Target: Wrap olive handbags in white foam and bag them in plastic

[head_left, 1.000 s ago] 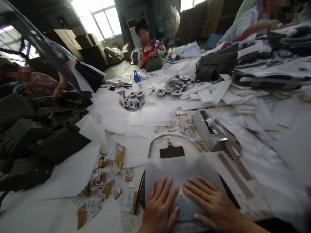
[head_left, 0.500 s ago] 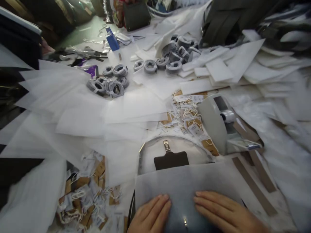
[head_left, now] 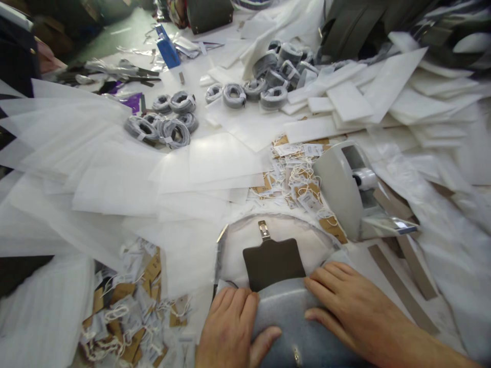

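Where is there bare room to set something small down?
A narrow patch looks bare between the right hand and the long brown strip; another pale patch lies between the blue box and the grey coils, holding one small brown piece. Crowded: left of the left hand, where tags are heaped, and beyond the grey dispenser, where white pieces overlap.

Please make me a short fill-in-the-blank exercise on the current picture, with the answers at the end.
1. The left hand and right hand both touch a translucent ____.
2. The dark flap carries a clasp of shiny ____.
3. In the picture, the tape dispenser stands to the ____ of the flap.

Missing words: sheet; metal; right.
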The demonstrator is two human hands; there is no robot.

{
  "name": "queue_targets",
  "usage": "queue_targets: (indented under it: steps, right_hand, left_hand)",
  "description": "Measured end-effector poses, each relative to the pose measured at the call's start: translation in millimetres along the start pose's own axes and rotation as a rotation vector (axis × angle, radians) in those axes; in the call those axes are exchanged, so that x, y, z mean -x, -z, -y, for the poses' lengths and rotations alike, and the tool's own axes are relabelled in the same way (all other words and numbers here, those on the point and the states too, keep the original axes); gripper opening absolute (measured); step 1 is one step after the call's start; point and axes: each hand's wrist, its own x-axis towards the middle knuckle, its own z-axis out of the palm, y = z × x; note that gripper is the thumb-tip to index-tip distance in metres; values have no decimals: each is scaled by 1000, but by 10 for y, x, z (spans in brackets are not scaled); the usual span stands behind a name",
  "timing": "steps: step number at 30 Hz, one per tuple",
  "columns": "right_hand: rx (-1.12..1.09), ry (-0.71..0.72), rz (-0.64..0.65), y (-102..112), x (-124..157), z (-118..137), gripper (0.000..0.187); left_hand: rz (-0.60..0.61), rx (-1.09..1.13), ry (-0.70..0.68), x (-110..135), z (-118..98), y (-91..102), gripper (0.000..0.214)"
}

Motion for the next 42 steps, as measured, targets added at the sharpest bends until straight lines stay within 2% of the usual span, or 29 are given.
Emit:
queue_targets:
  steps: [5, 8, 13, 18, 22, 26, 30, 32, 33, 35, 37, 42]
  right_hand:
    - [-53, 38, -45, 90, 65, 7, 39]
    - [-76, -5, -5, 110, 99, 41, 34]
    - [-85, -5, 57, -17, 68, -72, 36]
    - [-16, 13, 4, -90, 51, -196, 41]
    - [-12, 60, 20, -125, 10, -209, 43]
    - [3, 42, -11, -202, -35, -218, 47]
    - [11, 31, -10, -251, -29, -223, 44]
    - [14, 31, -9, -252, -18, -222, 46]
    - [18, 33, -9, -249, -14, -220, 46]
    - [31, 42, -11, -241, -6, -216, 46]
    - [43, 49, -17, -240, 2, -215, 42]
    - [80, 56, -11, -261, 13, -227, 32]
  left_hand:
    - [-85, -42, -97, 33, 37, 1, 42]
    - [-56, -40, -97, 56, 36, 4, 43]
    - [23, -37, -40, 2, 53, 4, 43]
    - [-4, -34, -89, -21, 95, -27, 38]
    - [-8, -34, -62, -18, 110, -88, 37]
    - [-58, -57, -31, 16, 106, -195, 38]
    - [-86, -162, 32, 83, 43, -249, 28]
    - [-121, -228, -32, 104, -3, -244, 22]
    - [-140, -227, -111, 110, -26, -238, 24]
    - [-152, -152, -290, 120, -67, -226, 29]
    - [-137, -63, -404, 134, -101, -215, 28]
    - [45, -75, -411, 240, -180, -185, 74]
